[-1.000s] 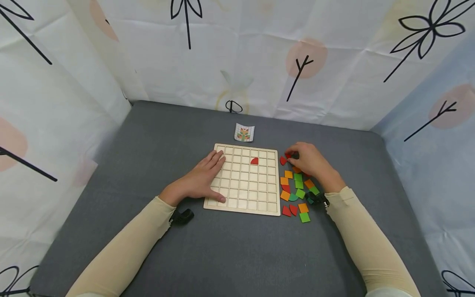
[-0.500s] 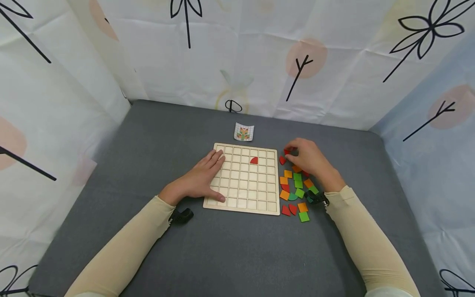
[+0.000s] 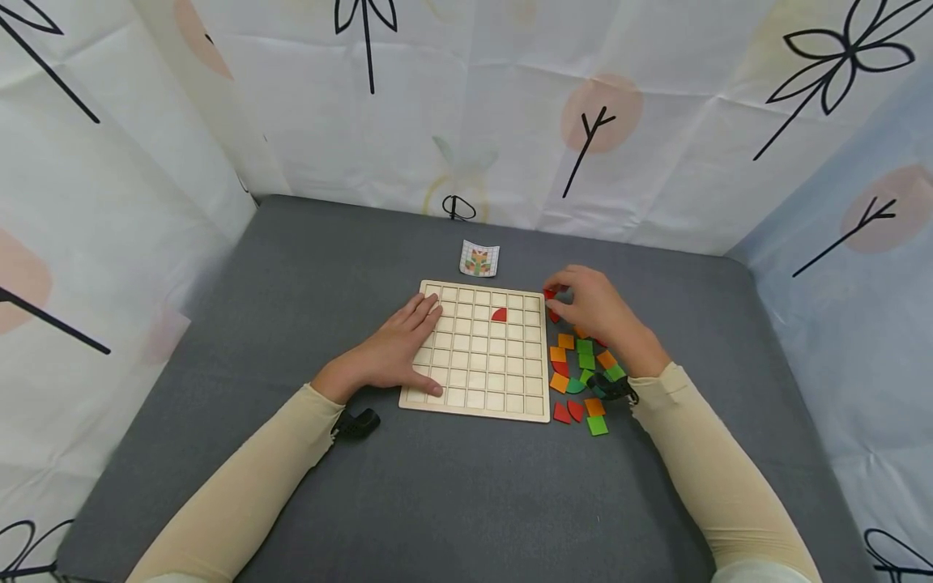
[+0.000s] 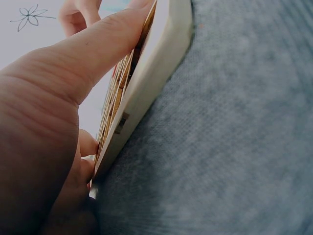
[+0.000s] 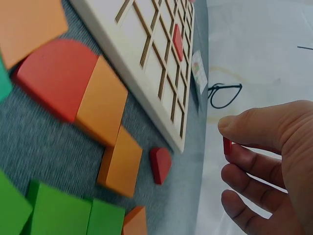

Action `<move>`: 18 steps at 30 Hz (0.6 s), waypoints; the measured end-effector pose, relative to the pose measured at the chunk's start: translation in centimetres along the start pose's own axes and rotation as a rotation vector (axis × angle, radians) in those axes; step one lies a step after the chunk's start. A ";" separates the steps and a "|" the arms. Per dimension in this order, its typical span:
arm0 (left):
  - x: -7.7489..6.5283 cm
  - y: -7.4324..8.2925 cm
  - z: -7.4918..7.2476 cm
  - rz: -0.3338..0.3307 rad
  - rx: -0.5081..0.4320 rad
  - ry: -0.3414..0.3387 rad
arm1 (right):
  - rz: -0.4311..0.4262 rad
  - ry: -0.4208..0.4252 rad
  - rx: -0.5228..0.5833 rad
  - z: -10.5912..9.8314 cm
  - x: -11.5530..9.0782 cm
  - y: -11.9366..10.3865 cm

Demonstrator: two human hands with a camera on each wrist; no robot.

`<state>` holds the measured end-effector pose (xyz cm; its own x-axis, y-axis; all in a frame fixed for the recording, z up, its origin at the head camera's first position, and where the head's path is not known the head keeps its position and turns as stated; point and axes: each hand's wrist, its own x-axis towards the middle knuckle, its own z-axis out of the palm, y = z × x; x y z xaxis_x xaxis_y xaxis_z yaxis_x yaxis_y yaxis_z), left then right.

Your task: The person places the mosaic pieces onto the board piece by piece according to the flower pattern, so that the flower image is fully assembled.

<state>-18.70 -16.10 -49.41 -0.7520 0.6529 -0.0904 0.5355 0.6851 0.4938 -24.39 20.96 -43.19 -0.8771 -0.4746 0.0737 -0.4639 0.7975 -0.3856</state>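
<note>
A wooden grid board (image 3: 477, 364) lies on the grey table, and one red quarter-circle tile (image 3: 499, 315) sits in a cell of its upper part. My left hand (image 3: 389, 348) rests spread over the board's left edge, thumb on the lower left cells. Between thumb and forefinger, my right hand (image 3: 590, 304) pinches a small red tile (image 5: 227, 146) above the table, just off the board's upper right corner. Its full outline is partly hidden by the fingers. Another red tile (image 5: 160, 164) lies on the table beside the board's corner.
Right of the board lie several loose tiles: orange squares (image 3: 565, 342), green squares (image 3: 598, 425), red pieces (image 3: 561, 413) and a teal piece (image 3: 576, 386). A small pattern card (image 3: 479, 259) lies behind the board. Printed cloth (image 3: 510, 121) hangs behind the table.
My right hand has lifted the red tile from the pile and moved it left, toward the board's upper right corner. The left hand stays in place.
</note>
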 end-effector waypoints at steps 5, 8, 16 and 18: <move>0.1 -0.2 0.0 0.007 0.001 0.001 | -0.007 -0.003 0.008 0.0 0.3 -0.6; 0.2 -0.2 0.0 0.006 0.008 -0.002 | 0.000 -0.014 0.006 0.2 0.5 -0.8; 0.1 -0.1 0.0 -0.018 0.020 -0.014 | -0.021 -0.017 0.019 0.1 0.7 -1.6; 0.1 -0.1 0.0 -0.018 0.013 -0.014 | -0.021 -0.019 0.020 0.1 0.8 -1.8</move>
<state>-18.82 -16.08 -49.45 -0.7563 0.6447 -0.1112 0.5269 0.7010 0.4806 -24.22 19.15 -42.51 -0.8648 -0.4980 0.0649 -0.4794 0.7801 -0.4021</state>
